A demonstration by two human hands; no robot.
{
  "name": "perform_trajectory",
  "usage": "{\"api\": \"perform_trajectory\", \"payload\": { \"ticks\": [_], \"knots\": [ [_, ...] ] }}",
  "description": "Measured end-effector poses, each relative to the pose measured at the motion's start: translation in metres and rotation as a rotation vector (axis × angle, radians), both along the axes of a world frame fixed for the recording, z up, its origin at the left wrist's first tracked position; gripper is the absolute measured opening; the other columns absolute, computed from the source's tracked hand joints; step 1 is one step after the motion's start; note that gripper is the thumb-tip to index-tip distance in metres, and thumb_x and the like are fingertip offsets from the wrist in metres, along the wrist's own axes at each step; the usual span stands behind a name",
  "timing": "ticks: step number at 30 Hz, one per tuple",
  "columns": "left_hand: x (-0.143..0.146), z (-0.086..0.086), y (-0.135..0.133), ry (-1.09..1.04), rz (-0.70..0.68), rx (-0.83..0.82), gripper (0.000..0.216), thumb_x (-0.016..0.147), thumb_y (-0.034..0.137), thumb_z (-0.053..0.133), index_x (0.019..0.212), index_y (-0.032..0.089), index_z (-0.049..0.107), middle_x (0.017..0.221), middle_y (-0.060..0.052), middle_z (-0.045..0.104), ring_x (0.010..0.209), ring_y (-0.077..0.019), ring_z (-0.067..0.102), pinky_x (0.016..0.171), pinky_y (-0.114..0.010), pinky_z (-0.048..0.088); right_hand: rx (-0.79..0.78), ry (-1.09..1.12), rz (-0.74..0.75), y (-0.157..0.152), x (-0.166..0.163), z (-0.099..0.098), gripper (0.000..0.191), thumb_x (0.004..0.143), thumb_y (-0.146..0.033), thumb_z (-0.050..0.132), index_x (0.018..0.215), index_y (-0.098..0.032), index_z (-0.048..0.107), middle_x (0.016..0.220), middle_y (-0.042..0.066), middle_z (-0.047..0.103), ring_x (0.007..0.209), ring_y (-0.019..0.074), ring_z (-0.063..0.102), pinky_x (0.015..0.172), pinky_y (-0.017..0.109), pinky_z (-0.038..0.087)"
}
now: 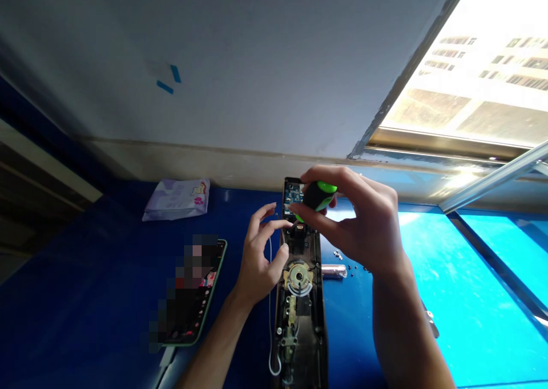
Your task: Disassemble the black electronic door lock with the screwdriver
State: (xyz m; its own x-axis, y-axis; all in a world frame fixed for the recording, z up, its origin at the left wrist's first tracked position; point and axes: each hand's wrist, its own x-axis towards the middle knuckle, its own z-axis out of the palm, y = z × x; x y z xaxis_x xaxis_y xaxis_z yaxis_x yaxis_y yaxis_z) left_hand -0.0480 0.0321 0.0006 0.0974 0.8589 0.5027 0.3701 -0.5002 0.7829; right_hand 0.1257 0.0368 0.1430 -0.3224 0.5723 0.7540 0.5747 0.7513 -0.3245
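Note:
A screwdriver (319, 198) with a stubby green and black handle is held in my right hand (363, 212). Its shaft slants down-left into the upper part of a long, opened black housing (306, 337), which looks like a door lock body. A blue circuit board (293, 194) shows at the housing's far end, and a round brass-coloured part (299, 276) sits mid-length. My left hand (263, 258) rests at the housing's left edge, thumb and fingers apart. Its index fingertip reaches the screwdriver's shaft near the tip. Whatever lies under the tip is too small to make out.
Left on the blue table lie a lit phone (201, 298) with a cable plugged in and a pale purple packet (177, 199). Right of the housing are small loose screws (338, 255) and a shiny pinkish cylinder (334, 271). A thin white cord (270, 320) runs beside the housing.

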Motion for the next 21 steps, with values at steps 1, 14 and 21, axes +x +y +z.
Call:
{"api": "perform_trajectory", "payload": {
  "ticks": [1,14,21],
  "knots": [
    [0.0,0.0,0.0,-0.004,-0.001,0.003,0.029,0.09,0.02,0.059,0.117,0.023,0.07,0.151,-0.012,0.051,0.144,-0.0328,0.053,0.121,-0.058,0.043,-0.011,-0.01,0.024,-0.001,0.0,0.001,0.019,0.093,-0.016,0.075,0.112,-0.02,0.07,0.094,-0.002,0.074,0.074,0.0085,0.064,0.074,0.023,0.057],
    [0.007,-0.006,0.001,-0.099,-0.074,-0.109,0.059,0.091,0.019,0.063,0.148,0.022,0.052,0.147,-0.013,0.064,0.134,-0.0307,0.063,0.114,-0.049,0.051,0.109,-0.086,-0.315,-0.003,-0.014,-0.008,0.027,0.099,-0.043,0.072,0.084,-0.021,0.07,0.073,-0.001,0.066,0.06,0.0098,0.052,0.06,0.028,0.044],
    [0.009,-0.009,0.0,-0.099,-0.045,-0.082,0.068,0.084,0.016,0.066,0.15,0.02,0.052,0.148,-0.013,0.064,0.133,-0.0333,0.063,0.116,-0.05,0.05,-0.145,-0.092,0.026,-0.013,-0.018,0.005,0.043,0.1,-0.012,0.051,0.141,-0.02,0.059,0.101,0.003,0.075,0.077,0.0117,0.065,0.074,0.027,0.053]
  ]
}}
